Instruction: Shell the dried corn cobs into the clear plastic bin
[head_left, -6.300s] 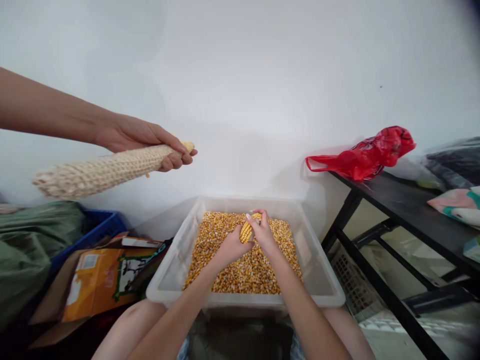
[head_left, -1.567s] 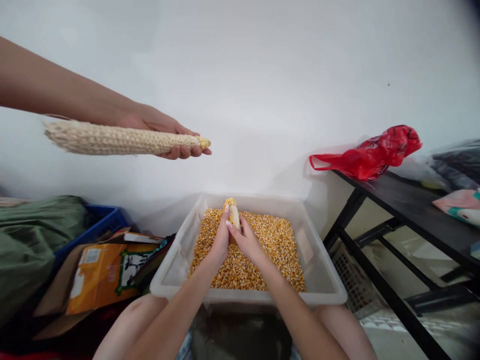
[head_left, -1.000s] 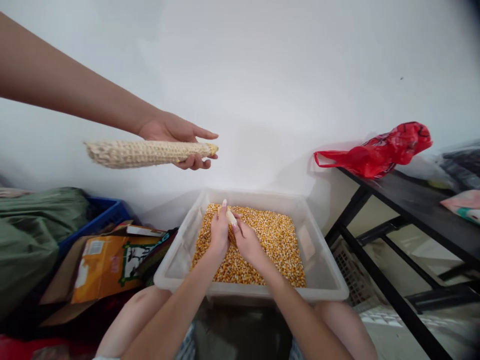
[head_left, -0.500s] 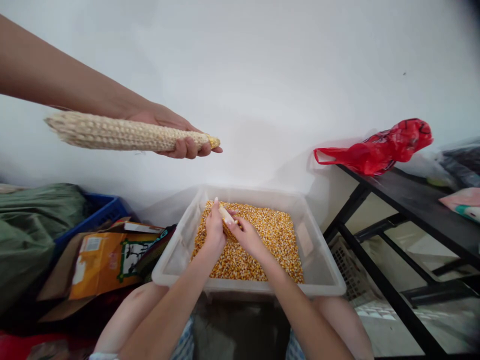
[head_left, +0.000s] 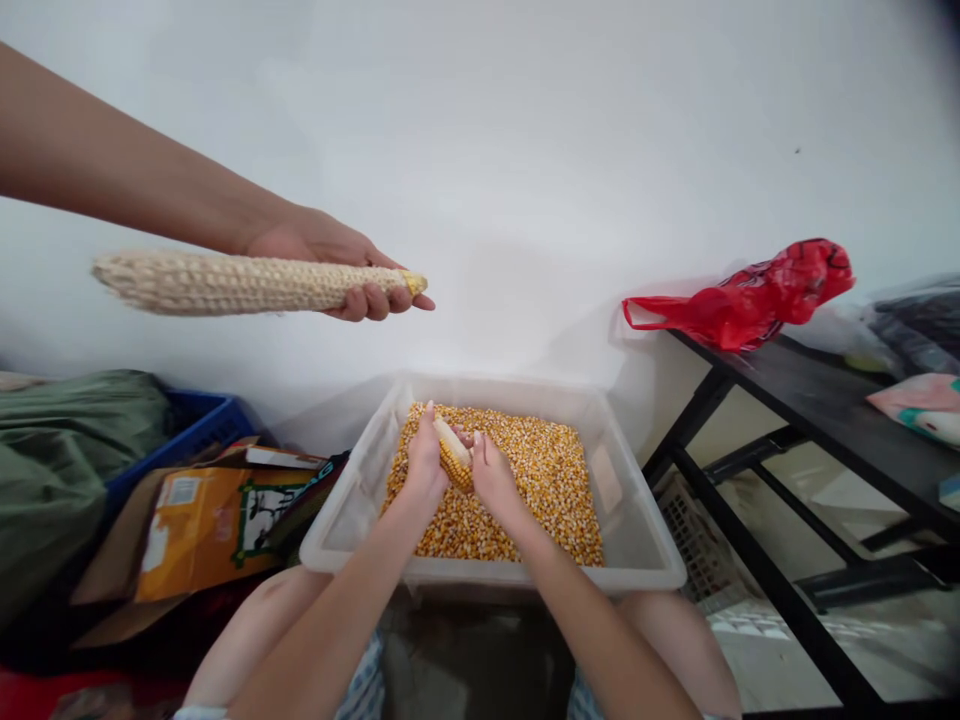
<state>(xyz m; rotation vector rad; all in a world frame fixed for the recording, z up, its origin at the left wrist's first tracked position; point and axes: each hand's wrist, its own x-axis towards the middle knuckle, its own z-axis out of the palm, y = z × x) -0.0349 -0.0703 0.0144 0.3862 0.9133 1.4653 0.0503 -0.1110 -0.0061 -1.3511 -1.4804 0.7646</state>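
Observation:
A partly shelled ear of corn point(head_left: 454, 460), with yellow kernels on one side and pale bare cob on the other, is held over a bin of loose kernels. My left hand point(head_left: 425, 462) wraps its left side. My right hand point(head_left: 493, 478) is closed at its right side, thumb up, its fingertips partly hidden by the ear. Loose corn kernels point(head_left: 536, 490) lie below both hands in the translucent plastic bin point(head_left: 547, 575), which sits at my knees.
Another person's hand point(head_left: 330, 240) reaches in from the upper left, holding a bare corncob point(head_left: 225, 283). On the left are a blue crate point(head_left: 206, 412) and an orange cardboard box point(head_left: 199, 520). A black rack point(head_left: 810, 385) with a red plastic bag point(head_left: 750, 300) stands right.
My right hand has shifted right and its thumb has lifted off the ear's face, so more of the ear shows. The other person's cob has tilted nearer level.

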